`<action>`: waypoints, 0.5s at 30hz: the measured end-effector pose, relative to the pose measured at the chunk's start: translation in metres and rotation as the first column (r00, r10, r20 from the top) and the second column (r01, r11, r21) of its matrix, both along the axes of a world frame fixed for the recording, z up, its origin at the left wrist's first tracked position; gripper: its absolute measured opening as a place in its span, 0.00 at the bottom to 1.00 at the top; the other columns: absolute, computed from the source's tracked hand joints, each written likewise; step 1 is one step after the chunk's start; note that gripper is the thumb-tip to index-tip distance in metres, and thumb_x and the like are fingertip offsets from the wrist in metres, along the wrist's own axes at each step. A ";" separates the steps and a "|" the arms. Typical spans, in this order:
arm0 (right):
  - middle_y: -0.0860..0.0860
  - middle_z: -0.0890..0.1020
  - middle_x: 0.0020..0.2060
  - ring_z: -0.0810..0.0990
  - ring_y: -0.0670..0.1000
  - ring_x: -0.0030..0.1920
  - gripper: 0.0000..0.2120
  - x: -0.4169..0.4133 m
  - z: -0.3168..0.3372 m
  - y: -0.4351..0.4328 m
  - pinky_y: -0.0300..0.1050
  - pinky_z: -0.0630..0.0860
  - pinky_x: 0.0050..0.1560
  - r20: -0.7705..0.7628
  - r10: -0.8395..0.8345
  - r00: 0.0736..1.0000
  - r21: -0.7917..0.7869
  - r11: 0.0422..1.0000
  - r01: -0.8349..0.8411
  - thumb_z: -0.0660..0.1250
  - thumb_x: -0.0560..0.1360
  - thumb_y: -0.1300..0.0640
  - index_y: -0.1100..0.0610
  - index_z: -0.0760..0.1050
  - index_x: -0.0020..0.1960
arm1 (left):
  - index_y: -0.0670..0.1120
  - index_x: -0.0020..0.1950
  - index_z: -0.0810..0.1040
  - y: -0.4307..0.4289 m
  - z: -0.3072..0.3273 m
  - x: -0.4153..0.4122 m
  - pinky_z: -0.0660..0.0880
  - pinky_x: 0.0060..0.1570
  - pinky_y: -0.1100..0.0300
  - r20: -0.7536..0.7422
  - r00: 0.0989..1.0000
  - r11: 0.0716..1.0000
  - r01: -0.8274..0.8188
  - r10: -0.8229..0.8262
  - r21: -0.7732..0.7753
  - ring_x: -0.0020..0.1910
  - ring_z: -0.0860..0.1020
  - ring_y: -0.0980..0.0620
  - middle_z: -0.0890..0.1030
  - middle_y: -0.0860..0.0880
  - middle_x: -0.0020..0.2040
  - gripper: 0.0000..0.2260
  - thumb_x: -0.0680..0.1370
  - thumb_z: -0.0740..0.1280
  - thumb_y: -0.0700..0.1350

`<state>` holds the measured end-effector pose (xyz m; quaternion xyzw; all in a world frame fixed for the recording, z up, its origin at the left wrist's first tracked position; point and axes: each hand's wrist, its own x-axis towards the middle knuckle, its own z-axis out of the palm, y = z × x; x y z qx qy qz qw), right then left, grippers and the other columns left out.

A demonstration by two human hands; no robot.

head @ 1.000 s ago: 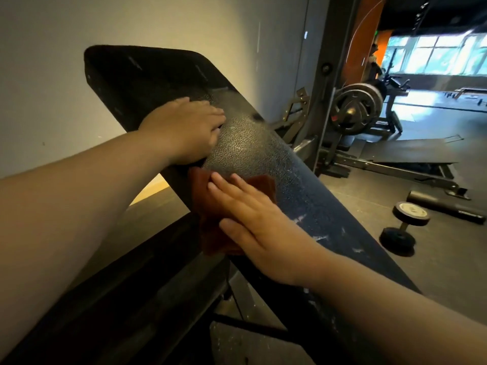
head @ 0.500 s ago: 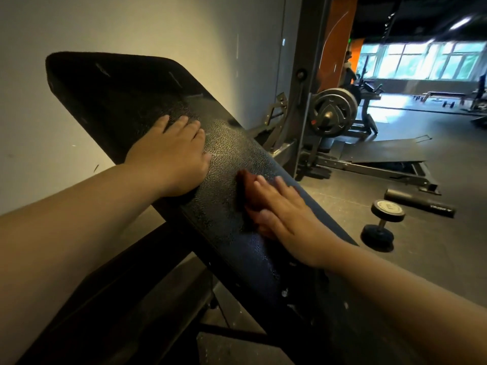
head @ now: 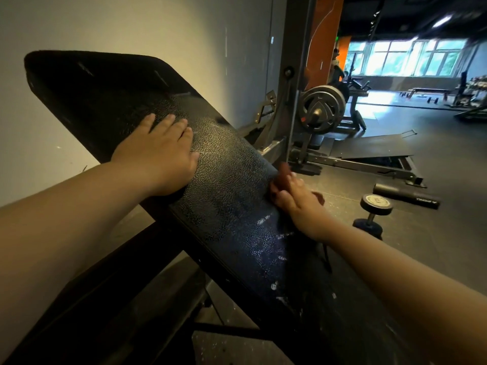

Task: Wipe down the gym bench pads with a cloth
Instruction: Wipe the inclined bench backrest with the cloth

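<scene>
The inclined black bench pad (head: 232,185) runs from upper left to lower right, its textured surface scuffed white toward the lower end.

Left hand (head: 163,159): flat on the upper half of the pad, palm down, fingers straight and close together.

Right hand (head: 297,201): at the right edge of the pad, slightly blurred, fingers extended and pressing the cloth.

The reddish-brown cloth (head: 281,173) lies under the right fingertips, against the pad's right edge; only a small part shows.

1 dumbbell (head: 373,212) stands on the dark floor to the right, near a black cylinder (head: 405,197). A loaded weight plate (head: 321,109) sits on a machine behind.
</scene>
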<state>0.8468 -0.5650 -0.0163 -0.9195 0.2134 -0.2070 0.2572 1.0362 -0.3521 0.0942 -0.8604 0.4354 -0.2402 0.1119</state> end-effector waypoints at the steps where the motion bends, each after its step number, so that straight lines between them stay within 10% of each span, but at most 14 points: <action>1: 0.52 0.53 0.81 0.47 0.52 0.81 0.26 0.003 0.002 -0.002 0.45 0.44 0.78 -0.005 -0.065 0.998 0.040 0.997 0.065 0.53 0.85 0.50 0.53 0.52 0.82 | 0.44 0.81 0.48 0.000 0.000 -0.001 0.43 0.78 0.44 -0.001 1.000 1.000 -0.005 0.005 0.000 0.81 0.45 0.49 0.47 0.46 0.82 0.29 0.84 0.42 0.57; 8: 0.29 0.44 0.77 0.37 0.31 0.75 0.27 -0.044 -0.017 0.076 0.26 0.34 0.71 0.030 0.346 0.938 -0.118 0.933 -0.340 0.53 0.85 0.47 0.39 0.46 0.80 | 0.46 0.81 0.50 -0.009 -0.011 -0.021 0.42 0.78 0.44 -0.066 0.993 0.995 0.102 -0.100 0.020 0.80 0.43 0.53 0.46 0.51 0.82 0.26 0.84 0.44 0.54; 12: 0.40 0.45 0.80 0.41 0.43 0.80 0.28 -0.031 -0.016 0.019 0.56 0.44 0.81 0.012 0.095 0.995 0.011 0.995 -0.096 0.51 0.84 0.44 0.44 0.46 0.82 | 0.46 0.82 0.47 -0.013 -0.026 -0.041 0.42 0.78 0.45 -0.089 0.985 0.985 0.156 -0.149 0.079 0.80 0.43 0.53 0.44 0.51 0.82 0.29 0.83 0.44 0.56; 15: 0.41 0.45 0.81 0.38 0.44 0.79 0.28 -0.022 -0.016 0.042 0.54 0.42 0.80 0.047 0.040 0.998 0.040 0.998 -0.042 0.52 0.85 0.48 0.45 0.46 0.82 | 0.45 0.82 0.44 -0.012 -0.027 -0.041 0.42 0.78 0.45 -0.059 0.989 0.982 0.143 -0.137 0.122 0.80 0.41 0.52 0.42 0.49 0.82 0.33 0.81 0.43 0.62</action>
